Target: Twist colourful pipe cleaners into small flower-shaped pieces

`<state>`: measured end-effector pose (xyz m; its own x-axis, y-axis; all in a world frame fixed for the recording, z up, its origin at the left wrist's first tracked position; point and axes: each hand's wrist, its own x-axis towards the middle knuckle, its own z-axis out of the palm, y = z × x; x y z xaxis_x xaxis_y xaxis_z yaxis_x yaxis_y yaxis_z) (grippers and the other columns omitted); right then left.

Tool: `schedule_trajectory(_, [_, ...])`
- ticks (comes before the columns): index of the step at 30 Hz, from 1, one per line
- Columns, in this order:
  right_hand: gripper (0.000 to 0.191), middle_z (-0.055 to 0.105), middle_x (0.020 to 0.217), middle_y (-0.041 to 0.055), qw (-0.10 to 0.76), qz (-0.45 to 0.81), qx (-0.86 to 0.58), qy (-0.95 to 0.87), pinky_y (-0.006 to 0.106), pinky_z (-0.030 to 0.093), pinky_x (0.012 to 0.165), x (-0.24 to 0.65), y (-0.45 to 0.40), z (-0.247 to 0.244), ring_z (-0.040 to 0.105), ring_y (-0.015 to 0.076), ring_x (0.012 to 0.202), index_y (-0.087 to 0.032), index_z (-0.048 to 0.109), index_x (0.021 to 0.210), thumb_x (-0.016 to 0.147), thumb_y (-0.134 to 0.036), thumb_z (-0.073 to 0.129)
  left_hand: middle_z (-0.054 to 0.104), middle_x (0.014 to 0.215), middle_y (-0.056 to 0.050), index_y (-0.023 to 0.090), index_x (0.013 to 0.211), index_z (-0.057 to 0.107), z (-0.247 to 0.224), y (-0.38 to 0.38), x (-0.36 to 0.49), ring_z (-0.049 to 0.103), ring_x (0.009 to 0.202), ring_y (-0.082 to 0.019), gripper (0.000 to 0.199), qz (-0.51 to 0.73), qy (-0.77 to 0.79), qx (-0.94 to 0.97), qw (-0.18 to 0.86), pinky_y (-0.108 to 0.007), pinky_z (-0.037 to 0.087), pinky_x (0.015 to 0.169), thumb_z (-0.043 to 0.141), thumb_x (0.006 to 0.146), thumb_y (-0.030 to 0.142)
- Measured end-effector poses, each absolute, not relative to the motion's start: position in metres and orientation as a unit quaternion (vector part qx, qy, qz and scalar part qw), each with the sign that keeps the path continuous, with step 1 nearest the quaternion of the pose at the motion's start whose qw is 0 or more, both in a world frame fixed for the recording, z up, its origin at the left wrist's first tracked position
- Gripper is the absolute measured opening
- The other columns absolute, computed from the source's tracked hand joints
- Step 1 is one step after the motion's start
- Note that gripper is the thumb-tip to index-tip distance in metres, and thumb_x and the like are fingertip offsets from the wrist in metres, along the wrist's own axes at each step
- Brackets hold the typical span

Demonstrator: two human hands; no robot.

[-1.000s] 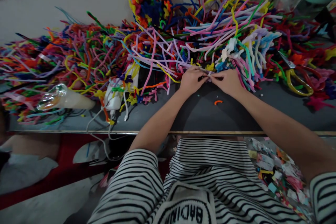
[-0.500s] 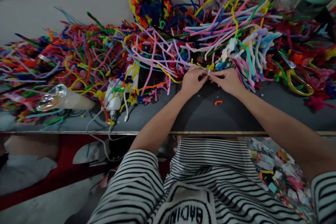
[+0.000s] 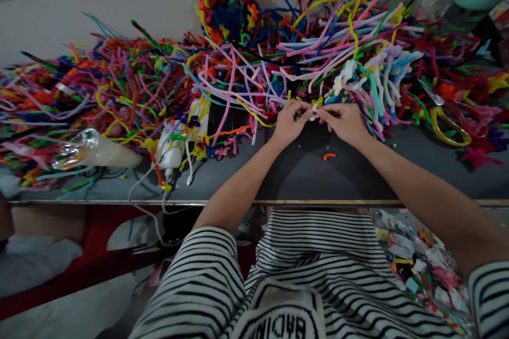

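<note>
Fingertips of my left hand and my right hand meet over the dark table, pinching a small whitish-pink fuzzy piece between them. Its exact shape is too small to make out. Just behind it lie yellow fuzzy bits. A short curved orange piece rests on the table in front of my hands. Behind both hands spreads a heap of long pink, white and lilac fuzzy stems, with a bunch of white and pale blue ones beyond my right hand.
Yellow-handled scissors lie at the right. On the left are a white power strip with cables and a pale cone-shaped roll. Scraps fill a place below the table edge at right. Part of a person shows at lower left.
The small whitish piece shows more between my fingertips and has turned slightly. My fingers have shifted a little around it. The whole view has moved slightly.
</note>
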<state>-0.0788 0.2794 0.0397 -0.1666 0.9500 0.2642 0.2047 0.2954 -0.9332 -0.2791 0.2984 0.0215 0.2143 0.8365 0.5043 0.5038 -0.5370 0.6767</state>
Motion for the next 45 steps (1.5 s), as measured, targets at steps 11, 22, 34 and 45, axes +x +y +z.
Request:
schedule_trajectory(11, [0.036,0.07,0.068,0.0024,0.479,0.402,-0.428,-0.652,0.027,0.041,0.046,-0.08,0.275,0.045,0.052,0.0098,0.046,-0.018,0.079,0.088,0.085,-0.054,0.077,0.071,0.09,-0.004,0.022,0.091,0.067,0.026,0.297,-0.281,0.064,0.093,-0.019,0.045,0.416,0.389,0.791,0.224,-0.035,0.05,0.09,0.05,0.103,0.061])
schedule_trajectory(22, [0.032,0.068,0.07,0.0028,0.506,0.381,-0.425,-0.647,0.027,0.041,0.05,-0.083,0.274,0.043,0.054,0.0121,0.056,-0.019,0.075,0.085,0.085,-0.051,0.074,0.072,0.096,-0.006,0.021,0.092,0.071,0.026,0.296,-0.281,0.066,0.096,-0.018,0.025,0.434,0.389,0.785,0.211,-0.035,0.053,0.092,0.068,0.098,0.045])
schedule_trajectory(34, [0.037,0.068,0.072,0.005,0.496,0.377,-0.457,-0.635,0.029,0.045,0.052,-0.086,0.272,0.045,0.061,0.0163,0.063,-0.021,0.073,0.086,0.084,-0.058,0.071,0.075,0.089,-0.003,0.021,0.093,0.075,0.03,0.293,-0.278,0.069,0.092,-0.017,0.01,0.405,0.433,0.78,0.199,-0.033,0.055,0.09,0.076,0.092,0.031])
schedule_trajectory(45, [0.03,0.073,0.077,0.0074,0.492,0.329,-0.462,-0.66,0.032,0.053,0.06,-0.082,0.272,0.044,0.07,0.0216,0.075,-0.021,0.078,0.09,0.089,-0.05,0.071,0.075,0.093,-0.004,0.023,0.1,0.079,0.028,0.292,-0.279,0.071,0.095,-0.016,0.014,0.437,0.442,0.759,0.192,-0.033,0.059,0.092,0.078,0.092,0.035])
